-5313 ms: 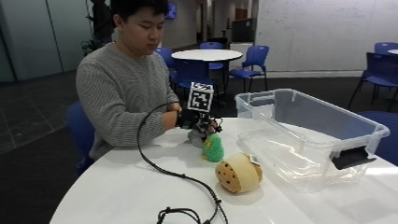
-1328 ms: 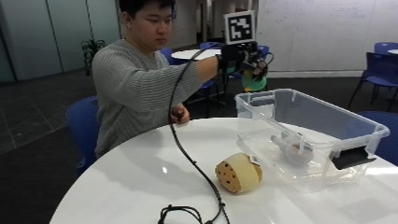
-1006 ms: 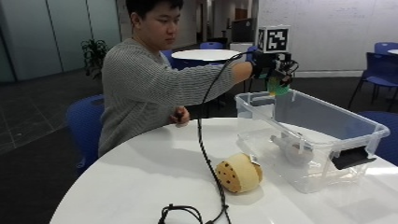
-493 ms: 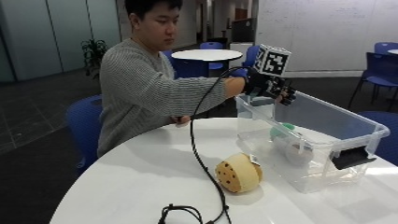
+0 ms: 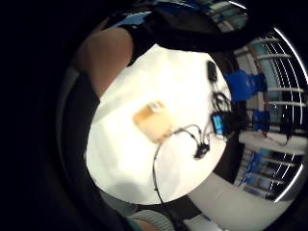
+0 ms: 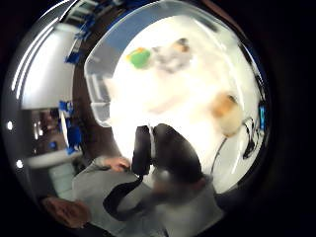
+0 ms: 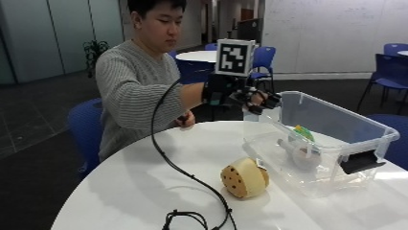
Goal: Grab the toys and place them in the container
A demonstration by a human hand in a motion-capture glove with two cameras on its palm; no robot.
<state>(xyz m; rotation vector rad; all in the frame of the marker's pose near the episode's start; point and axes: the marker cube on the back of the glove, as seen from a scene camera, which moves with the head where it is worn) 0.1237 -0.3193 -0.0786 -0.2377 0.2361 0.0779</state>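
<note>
My gloved right hand (image 7: 253, 98) hovers above the left end of the clear plastic container (image 7: 347, 120) with its fingers relaxed and nothing in them. Inside the container lie a green toy (image 7: 303, 132) and a grey-white toy (image 7: 305, 156). The thumb side palm view also looks down on the green toy (image 6: 139, 57) and the grey-white toy (image 6: 173, 54) inside the container's wall (image 6: 98, 79). A tan round toy with dark dots (image 7: 244, 178) sits on the white table just left of the container; the little finger side palm view shows this tan toy (image 5: 153, 121) too.
A black cable (image 7: 185, 175) runs from the glove across the white table (image 7: 127, 191) to a coil at the front edge. The person's bare left hand (image 7: 185, 119) rests at the far table edge. Blue chairs stand behind.
The hand lifted the green toy from the table, carried it over the container and let it go. The toy now lies inside and the hand has drawn back to the container's left end.
</note>
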